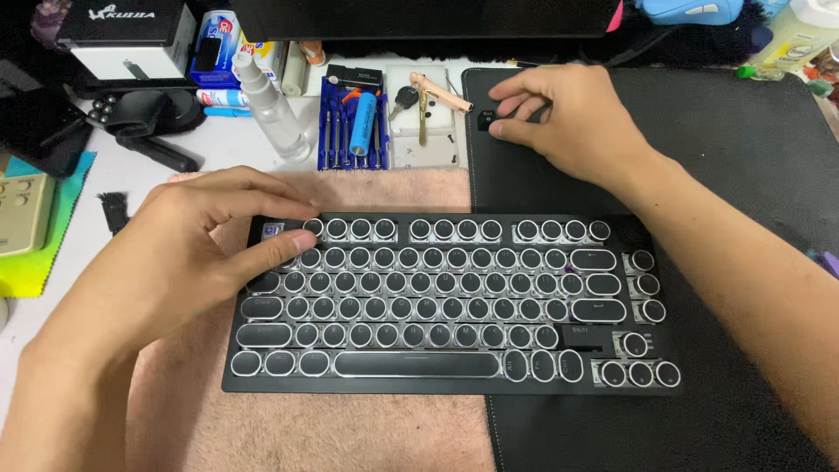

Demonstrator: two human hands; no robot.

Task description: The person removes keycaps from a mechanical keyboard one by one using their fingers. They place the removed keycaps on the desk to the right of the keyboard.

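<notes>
A black keyboard (454, 306) with round, silver-rimmed keycaps lies across a pink towel (384, 188) and a black desk mat (734, 157). My left hand (188, 253) rests on the keyboard's upper left corner, fingertips touching the top-row keys beside a bare switch with its cap off. My right hand (568, 118) is on the mat behind the keyboard, fingers pinching a small black keycap (486, 119). One wide key slot at the lower right of the keyboard also shows no cap.
Behind the towel stand a clear spray bottle (273, 109), a blue screwdriver tray (354, 127) holding a blue battery, and a clear box with a key and a rose-coloured tool (424, 114). A small black brush (114, 212) and a beige remote (24, 210) lie at the left.
</notes>
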